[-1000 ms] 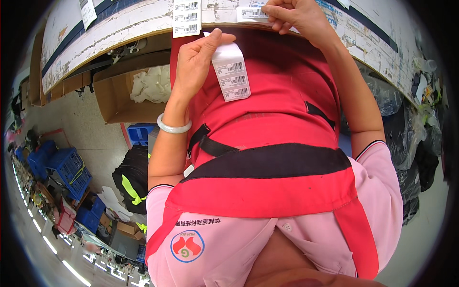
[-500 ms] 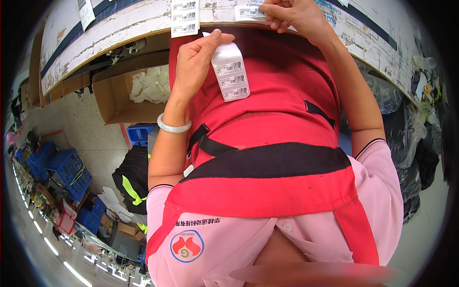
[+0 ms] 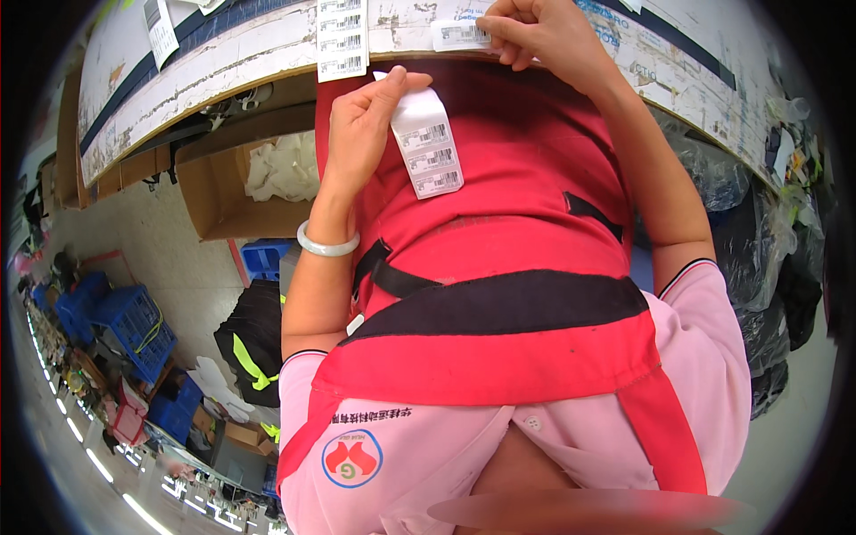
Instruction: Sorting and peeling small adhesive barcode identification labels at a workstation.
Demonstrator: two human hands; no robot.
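A strip of white barcode labels (image 3: 432, 159) hangs from my left hand (image 3: 364, 125), its upper end pinched between thumb and fingers. The strip drapes in front of my red apron, just below the table edge. My right hand (image 3: 544, 40) is up at the table's near edge, thumb and fingertips closed on the right end of a small white label (image 3: 459, 35). That label lies flat on or just over the tabletop; which of the two I cannot tell. Between the hands, to the left, another strip of barcode labels (image 3: 342, 40) lies on the table, its lower end over the edge.
The worn white table (image 3: 241, 49) spans the far side, with a paper tag (image 3: 160, 34) at its left. Under it stands a cardboard box (image 3: 209, 192) holding pale material. Blue crates (image 3: 134, 325) are at left; clear plastic bags (image 3: 753, 241) hang or lie at right.
The view has shifted slightly. Both hands keep their grips, and the label strip still hangs from the left one. The right hand's label remains at the table edge.
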